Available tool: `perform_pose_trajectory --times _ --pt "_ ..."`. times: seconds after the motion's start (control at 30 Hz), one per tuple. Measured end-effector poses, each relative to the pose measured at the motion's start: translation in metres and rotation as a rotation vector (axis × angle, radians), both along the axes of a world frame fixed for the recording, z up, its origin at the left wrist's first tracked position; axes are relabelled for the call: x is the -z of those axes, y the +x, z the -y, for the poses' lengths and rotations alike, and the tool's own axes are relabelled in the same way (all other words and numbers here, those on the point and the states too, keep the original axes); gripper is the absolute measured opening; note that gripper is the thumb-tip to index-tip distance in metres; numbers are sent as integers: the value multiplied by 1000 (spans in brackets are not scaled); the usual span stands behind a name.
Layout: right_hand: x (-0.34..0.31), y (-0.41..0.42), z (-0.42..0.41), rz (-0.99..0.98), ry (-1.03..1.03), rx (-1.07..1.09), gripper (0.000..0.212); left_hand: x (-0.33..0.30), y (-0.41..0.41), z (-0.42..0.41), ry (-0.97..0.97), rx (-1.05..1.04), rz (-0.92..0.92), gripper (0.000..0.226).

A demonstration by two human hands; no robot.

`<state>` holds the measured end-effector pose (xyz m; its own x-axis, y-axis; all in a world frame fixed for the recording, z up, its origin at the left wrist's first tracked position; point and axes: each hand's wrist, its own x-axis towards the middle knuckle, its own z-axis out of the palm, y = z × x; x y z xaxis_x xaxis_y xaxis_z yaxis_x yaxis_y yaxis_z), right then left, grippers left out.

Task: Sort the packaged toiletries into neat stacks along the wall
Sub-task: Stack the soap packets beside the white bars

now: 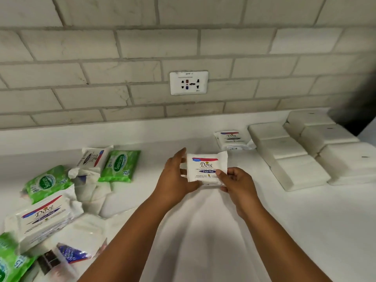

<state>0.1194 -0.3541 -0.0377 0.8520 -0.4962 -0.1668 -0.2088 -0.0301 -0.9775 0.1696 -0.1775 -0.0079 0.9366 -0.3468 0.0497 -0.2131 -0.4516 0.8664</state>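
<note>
**Dove pack held in both hands below the socket**

I hold a white Dove pack (206,169) in both hands, label up and facing me, just above the counter (203,231). It sits below the wall socket (189,83) and slightly to the right of it. My left hand (175,180) grips the pack's left edge, thumb along the side and fingers curled beneath. My right hand (237,184) pinches the lower right corner, thumb on top of the wrapper.

Down and to the right of the socket, a second Dove pack (232,140) lies flat near the wall. Just beside it, further right of the socket, plain white packs (284,153) stand in tidy rows running from the wall toward me, touching one another.

Down and to the left of the socket lies the unsorted heap. A green Sanicare pack (120,165) rests against a tilted Dove pack (94,157). Further left of the socket is another Sanicare pack (46,183), and lower still a large Dove pack (43,218) on crumpled white wrappers. At the bottom left corner, well away from the socket, more green packs (9,259) and a blue-printed wrapper (71,254) are partly cut off.
</note>
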Motion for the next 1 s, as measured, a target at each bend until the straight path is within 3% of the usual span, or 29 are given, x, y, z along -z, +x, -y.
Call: perform_pose_trajectory --times 0.23,0.43,0.83,1.0 --pt "-20 42 85 47 -221 79 10 2 48 102 -161 -41 -50 86" --pt "-24 100 135 -27 -504 23 33 2 97 153 -203 -65 -74 84" --pt "-5 137 147 -56 -794 26 34 24 121 176 -92 -153 -47 63" --pt "-10 137 143 -176 -1005 20 39 25 120 178 -55 -152 -47 60"
